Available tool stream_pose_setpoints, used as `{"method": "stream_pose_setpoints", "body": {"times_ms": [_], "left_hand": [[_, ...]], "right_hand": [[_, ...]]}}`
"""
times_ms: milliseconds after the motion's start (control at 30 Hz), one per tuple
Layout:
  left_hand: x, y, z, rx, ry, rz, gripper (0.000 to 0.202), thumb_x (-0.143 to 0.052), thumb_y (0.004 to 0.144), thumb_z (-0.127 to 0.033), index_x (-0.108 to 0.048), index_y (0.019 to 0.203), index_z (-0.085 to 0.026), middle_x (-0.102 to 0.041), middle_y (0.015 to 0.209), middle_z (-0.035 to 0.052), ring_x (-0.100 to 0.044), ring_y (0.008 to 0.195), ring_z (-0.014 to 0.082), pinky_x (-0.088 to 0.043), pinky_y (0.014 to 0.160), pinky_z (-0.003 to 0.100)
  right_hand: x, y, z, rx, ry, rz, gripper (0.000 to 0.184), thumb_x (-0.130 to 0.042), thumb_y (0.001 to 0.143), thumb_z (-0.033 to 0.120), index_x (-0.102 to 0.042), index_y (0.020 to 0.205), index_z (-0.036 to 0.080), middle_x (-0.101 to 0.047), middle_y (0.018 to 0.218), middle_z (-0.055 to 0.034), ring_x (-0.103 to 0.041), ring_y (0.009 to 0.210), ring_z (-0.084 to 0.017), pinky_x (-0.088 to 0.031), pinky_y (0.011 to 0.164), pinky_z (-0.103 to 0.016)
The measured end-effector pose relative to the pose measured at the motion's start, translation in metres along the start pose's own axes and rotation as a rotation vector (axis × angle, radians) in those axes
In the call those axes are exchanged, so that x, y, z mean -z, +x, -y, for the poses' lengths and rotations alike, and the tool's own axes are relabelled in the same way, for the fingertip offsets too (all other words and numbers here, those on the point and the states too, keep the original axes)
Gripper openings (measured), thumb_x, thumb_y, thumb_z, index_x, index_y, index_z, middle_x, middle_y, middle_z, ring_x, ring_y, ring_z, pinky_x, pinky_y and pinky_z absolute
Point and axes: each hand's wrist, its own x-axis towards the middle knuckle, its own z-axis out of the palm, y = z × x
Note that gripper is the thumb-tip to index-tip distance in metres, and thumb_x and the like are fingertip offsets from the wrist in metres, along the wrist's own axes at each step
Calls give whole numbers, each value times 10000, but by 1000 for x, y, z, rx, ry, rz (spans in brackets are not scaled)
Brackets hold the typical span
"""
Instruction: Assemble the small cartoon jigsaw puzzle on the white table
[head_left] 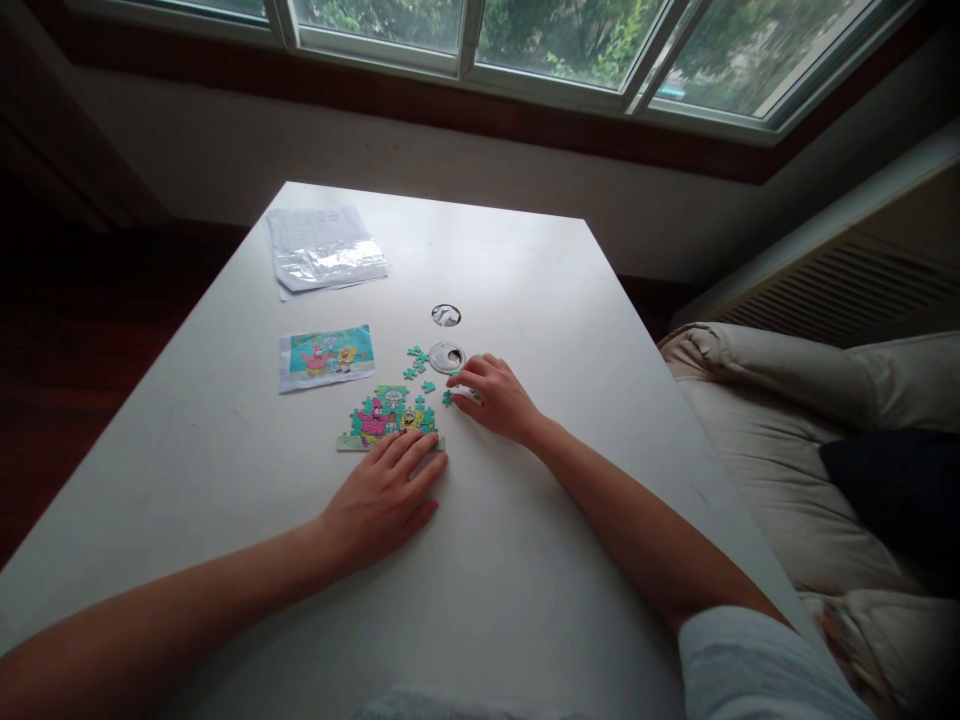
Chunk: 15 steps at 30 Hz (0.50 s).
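Observation:
A partly joined jigsaw puzzle [373, 420] with cartoon figures lies flat on the white table [247, 470]. My left hand [390, 485] rests palm down with its fingers stretched over the puzzle's lower right edge, hiding part of it. My right hand [491, 395] is just right of the puzzle, fingers curved, thumb and index finger apart. Beside their tips lies a teal puzzle piece [448, 397]; other pieces are partly hidden under that hand. Several loose teal pieces [415, 362] are scattered above the puzzle.
A printed picture sheet [327, 358] of the same figures lies left of the loose pieces. Papers in a clear plastic sleeve [326, 248] lie at the far left. Two round metallic discs [448, 358] sit mid-table. A cushioned beige seat [772, 450] stands along the right.

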Motion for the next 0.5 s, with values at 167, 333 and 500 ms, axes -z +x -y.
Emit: {"method": "stream_pose_setpoints", "body": {"times_ms": [167,333,500], "left_hand": [[-1,0,0,9,-3,-4,461,-548,985,-346,-534,1417,-186,-447,1559,142,-414,1432,327,-328,1208,514],[0,0,-2,-14,10,-28,437,-551,982,-317,-550,1392,-167,-463,1545,156,-426,1421,334,-332,1198,522],[2,0,-3,-16,28,-49,358,-554,970,-264,-594,1310,-158,-559,1432,165,-522,1301,320,-415,1115,504]], "right_hand": [[3,-1,10,-21,-103,39,186,-650,956,391,-707,1050,241,-638,1053,-88,-509,1024,-254,-361,904,-396],[2,0,18,-66,-66,63,130,-657,950,323,-690,1041,235,-645,1045,-88,-519,1051,-263,-365,911,-401],[1,1,21,-84,91,69,124,-689,907,273,-648,1015,230,-658,1043,-68,-532,998,-240,-379,912,-379]]}}
